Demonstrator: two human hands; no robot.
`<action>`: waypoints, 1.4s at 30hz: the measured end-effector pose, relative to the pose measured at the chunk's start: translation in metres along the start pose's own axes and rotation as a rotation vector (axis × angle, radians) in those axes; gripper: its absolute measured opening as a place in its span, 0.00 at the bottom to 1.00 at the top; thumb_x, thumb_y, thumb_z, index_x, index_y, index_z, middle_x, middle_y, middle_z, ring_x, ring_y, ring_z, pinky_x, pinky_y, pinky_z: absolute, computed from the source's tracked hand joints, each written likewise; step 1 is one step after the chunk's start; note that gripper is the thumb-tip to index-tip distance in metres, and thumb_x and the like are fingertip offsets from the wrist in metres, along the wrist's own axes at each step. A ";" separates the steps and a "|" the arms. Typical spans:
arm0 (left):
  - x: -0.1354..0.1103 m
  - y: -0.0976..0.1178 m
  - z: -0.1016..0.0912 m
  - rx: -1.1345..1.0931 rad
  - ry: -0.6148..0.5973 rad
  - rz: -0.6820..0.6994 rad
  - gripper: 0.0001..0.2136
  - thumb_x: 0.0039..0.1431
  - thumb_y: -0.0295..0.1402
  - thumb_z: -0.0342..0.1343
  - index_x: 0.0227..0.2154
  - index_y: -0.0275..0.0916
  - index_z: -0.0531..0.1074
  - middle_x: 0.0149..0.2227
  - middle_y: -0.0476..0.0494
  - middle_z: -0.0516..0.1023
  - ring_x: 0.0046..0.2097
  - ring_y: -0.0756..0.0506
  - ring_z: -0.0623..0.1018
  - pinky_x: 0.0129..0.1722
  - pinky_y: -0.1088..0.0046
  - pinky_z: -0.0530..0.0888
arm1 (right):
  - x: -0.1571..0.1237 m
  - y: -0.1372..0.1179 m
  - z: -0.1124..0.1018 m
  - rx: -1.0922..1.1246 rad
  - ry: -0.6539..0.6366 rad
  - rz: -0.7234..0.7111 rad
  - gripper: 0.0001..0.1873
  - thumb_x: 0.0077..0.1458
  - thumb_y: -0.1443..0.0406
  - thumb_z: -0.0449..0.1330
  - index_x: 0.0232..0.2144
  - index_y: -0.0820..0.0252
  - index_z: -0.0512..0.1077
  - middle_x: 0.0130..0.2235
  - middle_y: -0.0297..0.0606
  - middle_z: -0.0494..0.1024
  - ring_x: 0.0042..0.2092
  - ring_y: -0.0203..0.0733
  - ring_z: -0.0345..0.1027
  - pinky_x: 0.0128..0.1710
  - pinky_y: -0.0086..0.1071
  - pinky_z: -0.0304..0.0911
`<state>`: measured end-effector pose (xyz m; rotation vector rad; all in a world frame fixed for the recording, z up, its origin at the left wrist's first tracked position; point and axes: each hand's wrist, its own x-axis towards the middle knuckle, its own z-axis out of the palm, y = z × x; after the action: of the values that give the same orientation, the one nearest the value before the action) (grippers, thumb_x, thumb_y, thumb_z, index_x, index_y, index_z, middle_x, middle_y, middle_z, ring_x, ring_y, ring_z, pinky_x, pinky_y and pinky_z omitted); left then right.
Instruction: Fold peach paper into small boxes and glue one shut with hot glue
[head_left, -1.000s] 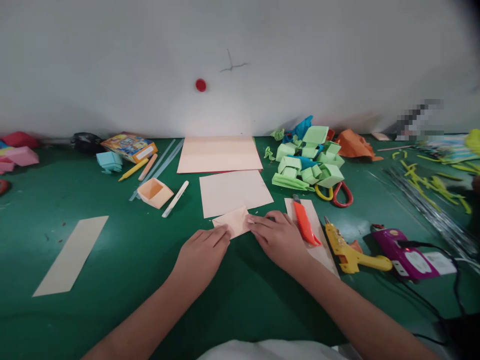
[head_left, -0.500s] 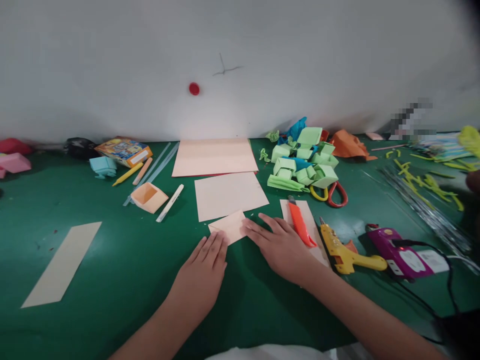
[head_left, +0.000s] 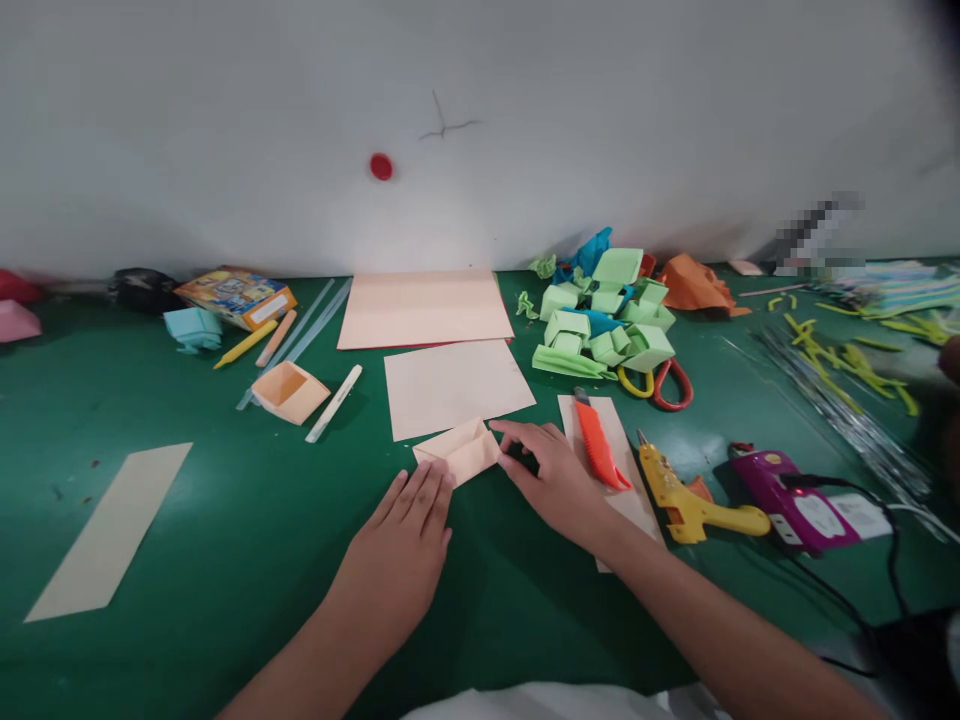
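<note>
Bare green surface [head_left: 247,520] lies open on the left; on the right, an orange utility knife [head_left: 598,452] and yellow glue gun [head_left: 686,495] crowd close.

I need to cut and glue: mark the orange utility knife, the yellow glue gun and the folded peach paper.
orange utility knife [head_left: 600,448], head view, middle of its handle.
yellow glue gun [head_left: 686,498], head view, its body.
folded peach paper [head_left: 459,451], head view, its centre.

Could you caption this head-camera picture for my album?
Both hands, left hand and right hand, press a folded peach paper on a green table.
</note>
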<state>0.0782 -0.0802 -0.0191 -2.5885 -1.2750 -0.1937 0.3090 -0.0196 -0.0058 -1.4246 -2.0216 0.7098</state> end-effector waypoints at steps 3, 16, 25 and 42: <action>0.001 -0.001 -0.002 -0.012 -0.011 0.011 0.23 0.71 0.30 0.39 0.61 0.27 0.68 0.64 0.31 0.68 0.65 0.36 0.70 0.61 0.54 0.72 | 0.004 0.000 0.000 0.001 -0.016 0.055 0.21 0.63 0.69 0.56 0.57 0.52 0.71 0.39 0.37 0.79 0.44 0.47 0.67 0.46 0.41 0.64; -0.002 -0.022 -0.013 -0.244 -0.084 0.064 0.24 0.70 0.36 0.46 0.67 0.35 0.61 0.68 0.37 0.64 0.67 0.39 0.67 0.64 0.57 0.68 | -0.002 0.000 -0.010 -0.140 -0.099 -0.012 0.22 0.62 0.68 0.58 0.57 0.46 0.71 0.36 0.31 0.81 0.41 0.43 0.68 0.51 0.45 0.55; 0.013 -0.045 -0.014 -0.450 -0.068 0.024 0.20 0.69 0.28 0.48 0.62 0.45 0.69 0.61 0.43 0.74 0.62 0.42 0.72 0.59 0.58 0.73 | -0.008 0.000 -0.007 -0.207 -0.041 -0.060 0.11 0.62 0.68 0.59 0.45 0.52 0.77 0.36 0.35 0.81 0.40 0.44 0.69 0.44 0.41 0.58; 0.011 -0.020 -0.011 -0.244 0.020 0.047 0.19 0.70 0.28 0.44 0.58 0.35 0.73 0.61 0.37 0.74 0.62 0.38 0.72 0.61 0.56 0.73 | -0.011 0.003 -0.007 -0.278 -0.050 -0.203 0.14 0.66 0.67 0.56 0.49 0.50 0.78 0.49 0.39 0.77 0.48 0.49 0.64 0.50 0.44 0.61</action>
<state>0.0690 -0.0633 -0.0031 -2.8081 -1.2518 -0.3879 0.3193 -0.0287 -0.0051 -1.3321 -2.3349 0.3929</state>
